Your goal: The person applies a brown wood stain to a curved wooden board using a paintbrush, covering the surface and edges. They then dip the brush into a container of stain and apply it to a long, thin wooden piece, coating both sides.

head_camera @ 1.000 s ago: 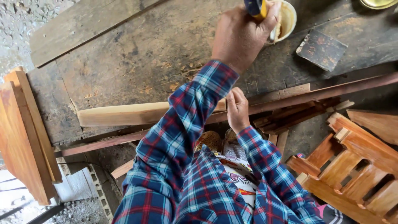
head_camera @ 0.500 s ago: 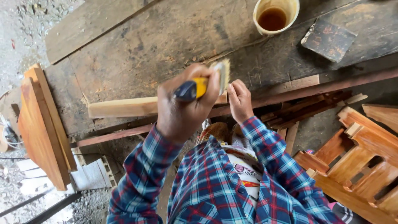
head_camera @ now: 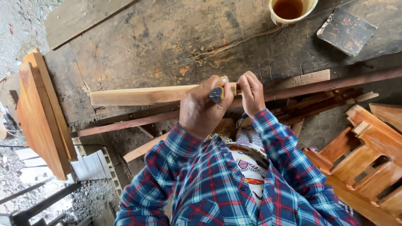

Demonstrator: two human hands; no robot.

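One worn, dark wooden counter [head_camera: 167, 37] fills the far part of the view. A finished wooden frame [head_camera: 364, 167] lies near right, and an orange-brown panel [head_camera: 39, 121] leans at left. Across the counter's near edge lies a long pale wood strip [head_camera: 142, 95]. The left hand [head_camera: 200, 109] is closed around a brush handle [head_camera: 216, 94], its bristles hidden, over the strip's right end; the right hand [head_camera: 252, 93] has its fingers pressed on that end. A cream cup [head_camera: 291, 10] of brown liquid stands far right, beside a small dark square block [head_camera: 346, 31].
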